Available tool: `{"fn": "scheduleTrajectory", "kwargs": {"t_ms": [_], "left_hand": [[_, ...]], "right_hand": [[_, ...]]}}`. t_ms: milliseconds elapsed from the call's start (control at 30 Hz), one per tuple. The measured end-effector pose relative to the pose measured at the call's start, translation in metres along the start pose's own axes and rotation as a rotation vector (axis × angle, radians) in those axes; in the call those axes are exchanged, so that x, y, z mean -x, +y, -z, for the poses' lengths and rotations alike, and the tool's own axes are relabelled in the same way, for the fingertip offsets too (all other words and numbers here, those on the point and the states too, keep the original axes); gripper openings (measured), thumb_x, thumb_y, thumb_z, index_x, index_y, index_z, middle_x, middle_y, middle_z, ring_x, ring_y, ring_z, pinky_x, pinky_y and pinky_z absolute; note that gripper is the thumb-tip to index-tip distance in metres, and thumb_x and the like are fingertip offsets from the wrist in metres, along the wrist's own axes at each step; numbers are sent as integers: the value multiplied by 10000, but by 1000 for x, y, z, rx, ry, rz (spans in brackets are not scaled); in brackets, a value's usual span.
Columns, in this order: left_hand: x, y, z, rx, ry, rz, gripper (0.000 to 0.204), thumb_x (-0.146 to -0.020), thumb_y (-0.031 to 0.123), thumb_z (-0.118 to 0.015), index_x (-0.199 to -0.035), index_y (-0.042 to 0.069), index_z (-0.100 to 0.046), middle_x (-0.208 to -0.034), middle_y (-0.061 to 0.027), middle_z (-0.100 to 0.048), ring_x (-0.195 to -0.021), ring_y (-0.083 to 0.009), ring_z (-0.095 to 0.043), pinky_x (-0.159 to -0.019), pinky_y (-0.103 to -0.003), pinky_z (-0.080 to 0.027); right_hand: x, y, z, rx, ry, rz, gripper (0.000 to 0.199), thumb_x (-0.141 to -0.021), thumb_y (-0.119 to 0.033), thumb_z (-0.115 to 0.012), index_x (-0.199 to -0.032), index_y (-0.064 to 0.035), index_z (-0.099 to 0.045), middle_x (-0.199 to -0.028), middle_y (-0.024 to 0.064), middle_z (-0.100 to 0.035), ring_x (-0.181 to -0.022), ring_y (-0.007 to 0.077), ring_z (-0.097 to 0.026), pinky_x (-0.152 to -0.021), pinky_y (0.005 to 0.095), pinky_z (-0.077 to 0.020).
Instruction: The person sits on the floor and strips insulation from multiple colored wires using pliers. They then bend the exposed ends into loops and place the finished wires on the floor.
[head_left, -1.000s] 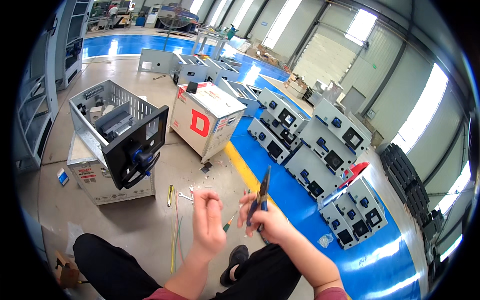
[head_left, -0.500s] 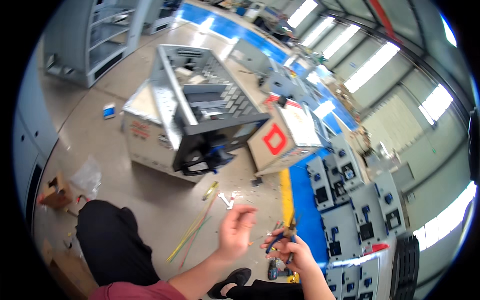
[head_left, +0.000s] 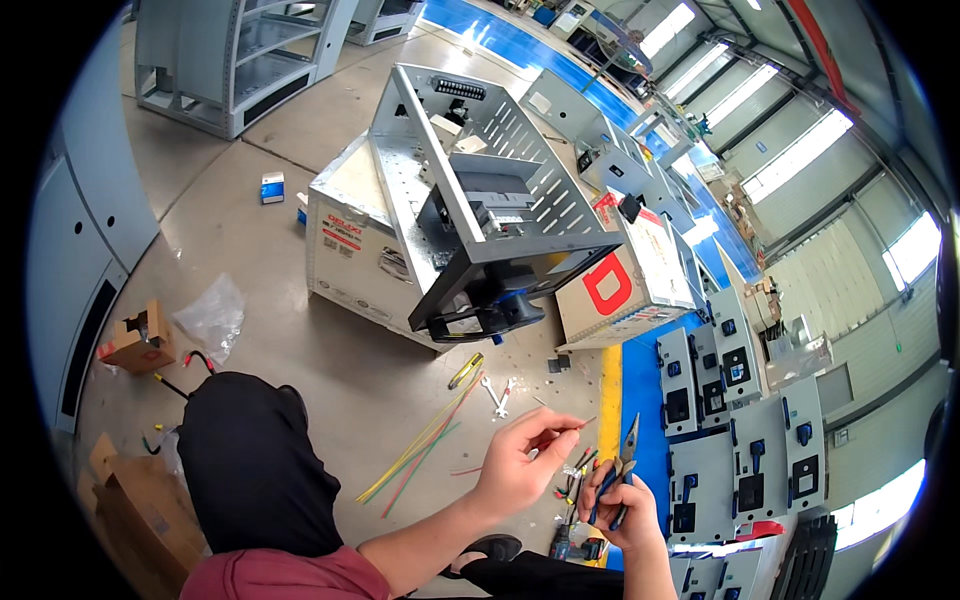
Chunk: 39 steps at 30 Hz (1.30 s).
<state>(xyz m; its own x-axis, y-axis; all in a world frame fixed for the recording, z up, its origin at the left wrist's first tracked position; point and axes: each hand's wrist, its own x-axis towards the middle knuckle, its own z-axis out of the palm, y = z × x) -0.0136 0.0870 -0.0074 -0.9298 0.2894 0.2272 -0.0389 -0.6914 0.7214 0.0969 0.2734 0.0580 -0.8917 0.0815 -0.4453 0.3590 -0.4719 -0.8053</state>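
My left hand (head_left: 520, 462) is raised in front of me, thumb and forefinger pinching the end of a thin wire (head_left: 572, 424). My right hand (head_left: 622, 508) sits just to its right and lower, gripping blue-handled pliers (head_left: 622, 468) whose jaws point upward, along with a small bundle of coloured wires (head_left: 572, 482). The two hands are close together, almost touching. On the floor ahead lie long yellow, green and red wires (head_left: 425, 450) and two small wrenches (head_left: 497, 395).
An open grey metal chassis (head_left: 490, 190) rests tilted on a white cardboard box (head_left: 345, 245); another white box with a red letter (head_left: 625, 280) stands right of it. Grey switch units (head_left: 740, 420) line the blue floor at right. Cardboard boxes (head_left: 135, 340) and a plastic bag lie left.
The view has swung down and left, bringing the chassis and box closer to centre. My left hand went from open fingers to pinching a wire; my right hand keeps the pliers.
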Motion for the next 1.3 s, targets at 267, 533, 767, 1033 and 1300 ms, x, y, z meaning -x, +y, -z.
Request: {"fn": "scheduleTrajectory", "kwargs": {"t_ms": [267,533,767,1033,1300], "left_hand": [[0,11,10,109,9,105,186,-1033,38,-663,-1196,-37,-709,-1027,-46,-718,-934,-72,-667,-828,-239,-541],[-2,14,13,176,3,170,207,-1019,37,-689,-1199,-62,-713,-1058,-79,-739,-971,-112,-699,-863,-248,-561],[-6,14,20,137,-13,166,214,-1026,55,-685,-1214,-44,-714,-1030,-59,-740,-928,-88,-687,-827,-239,-551],[-11,9,24,50,57,155,228,-1058,117,-656,-1231,-21,-713,-958,-39,-738,-879,-71,-674,-785,-237,-540],[-7,11,22,115,16,255,213,-1039,94,-683,-1216,-19,-715,-981,-39,-727,-860,-78,-669,-702,-229,-528]], "right_hand": [[-1,7,-30,125,158,23,346,-772,0,-493,-1104,50,-575,-914,240,-679,-806,390,-715,-608,373,-560],[-7,7,-55,263,240,13,319,-832,-1,-501,-1137,54,-576,-926,225,-689,-845,362,-740,-593,361,-581],[-9,15,-20,294,166,-4,315,-813,-1,-501,-1112,51,-587,-907,207,-691,-814,341,-739,-555,339,-556],[-12,11,-48,443,254,-8,367,-797,8,-491,-1147,65,-584,-951,210,-707,-838,321,-743,-624,324,-565],[-6,10,-41,539,199,-56,328,-783,30,-482,-1101,26,-565,-923,170,-688,-800,265,-699,-666,318,-540]]}}
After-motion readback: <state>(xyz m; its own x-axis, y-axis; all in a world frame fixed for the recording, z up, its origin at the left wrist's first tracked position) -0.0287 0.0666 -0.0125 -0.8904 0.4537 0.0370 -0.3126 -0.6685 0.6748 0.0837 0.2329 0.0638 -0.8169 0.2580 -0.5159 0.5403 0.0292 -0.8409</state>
